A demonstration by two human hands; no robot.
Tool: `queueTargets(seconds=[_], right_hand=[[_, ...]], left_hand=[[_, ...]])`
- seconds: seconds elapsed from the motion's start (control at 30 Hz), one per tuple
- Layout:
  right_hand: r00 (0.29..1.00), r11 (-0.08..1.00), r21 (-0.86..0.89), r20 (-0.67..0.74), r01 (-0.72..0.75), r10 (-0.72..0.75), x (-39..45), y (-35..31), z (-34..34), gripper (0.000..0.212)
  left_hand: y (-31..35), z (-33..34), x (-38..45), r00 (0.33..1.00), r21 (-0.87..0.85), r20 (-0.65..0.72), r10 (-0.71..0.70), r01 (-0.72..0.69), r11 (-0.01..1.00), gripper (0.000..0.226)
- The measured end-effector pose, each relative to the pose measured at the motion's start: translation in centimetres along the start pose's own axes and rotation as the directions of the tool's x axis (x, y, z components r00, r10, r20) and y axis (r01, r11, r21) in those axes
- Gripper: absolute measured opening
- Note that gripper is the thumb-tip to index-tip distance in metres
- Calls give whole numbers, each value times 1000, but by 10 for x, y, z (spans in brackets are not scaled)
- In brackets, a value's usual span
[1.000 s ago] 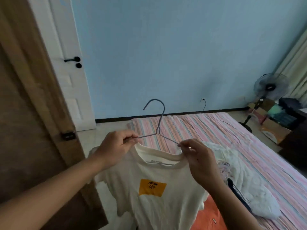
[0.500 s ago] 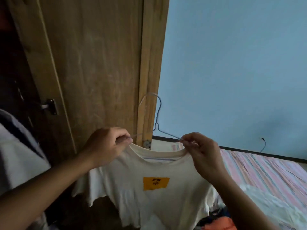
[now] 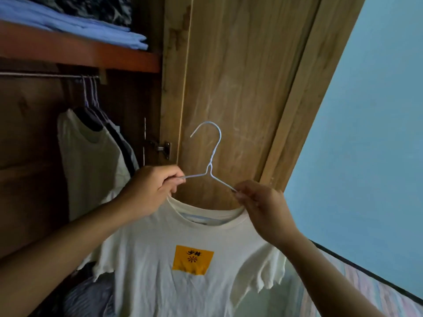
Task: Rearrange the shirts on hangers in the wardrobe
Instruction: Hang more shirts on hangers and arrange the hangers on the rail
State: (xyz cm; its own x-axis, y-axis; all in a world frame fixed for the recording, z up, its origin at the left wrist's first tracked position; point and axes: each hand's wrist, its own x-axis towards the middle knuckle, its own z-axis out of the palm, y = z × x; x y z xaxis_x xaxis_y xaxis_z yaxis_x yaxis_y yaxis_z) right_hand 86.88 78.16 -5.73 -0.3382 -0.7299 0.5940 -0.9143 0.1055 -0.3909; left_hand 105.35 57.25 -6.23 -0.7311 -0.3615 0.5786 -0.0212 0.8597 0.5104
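A cream T-shirt [image 3: 160, 271] with an orange patch hangs on a pale blue wire hanger [image 3: 214, 154]. My left hand [image 3: 151, 188] pinches the hanger's left shoulder wire at the collar. My right hand [image 3: 258, 202] pinches the right shoulder wire. The hook points up and left, in front of the open wooden wardrobe door [image 3: 238, 76]. Inside the wardrobe a metal rail [image 3: 41, 75] carries several hangers [image 3: 91, 92] with a pale shirt [image 3: 87, 161] and dark shirts [image 3: 114, 133], to the left of my hands.
A reddish shelf [image 3: 80, 53] above the rail holds folded blue clothes [image 3: 75, 21]. Striped dark cloth [image 3: 89, 298] lies at the wardrobe's bottom. A blue wall [image 3: 366, 133] is at the right, with a striped bed [image 3: 366, 291] below it.
The view has swung left and up from the bed and wall to the open wardrobe. Both hands keep their grip and have carried the shirt on its hanger toward the rail.
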Motion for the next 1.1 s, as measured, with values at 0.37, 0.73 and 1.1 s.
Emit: queueTargets(seconds=[0.37,0.73,1.1], right_hand=[[959,968,167,184,185,-215,70,-58,77,12],[922,877,469,376,-104,-93,125,-134,175,15],[953,887,458,291,-65,-80,189,-167,255,20]], left_hand=[[-64,-77,-31,977,50,-104,-187,193,980,23],[-165,-158,-43,957,170,-161,-241,267,949,16],[-201,-196,-39,962,874,-264,-75,271,404,20]])
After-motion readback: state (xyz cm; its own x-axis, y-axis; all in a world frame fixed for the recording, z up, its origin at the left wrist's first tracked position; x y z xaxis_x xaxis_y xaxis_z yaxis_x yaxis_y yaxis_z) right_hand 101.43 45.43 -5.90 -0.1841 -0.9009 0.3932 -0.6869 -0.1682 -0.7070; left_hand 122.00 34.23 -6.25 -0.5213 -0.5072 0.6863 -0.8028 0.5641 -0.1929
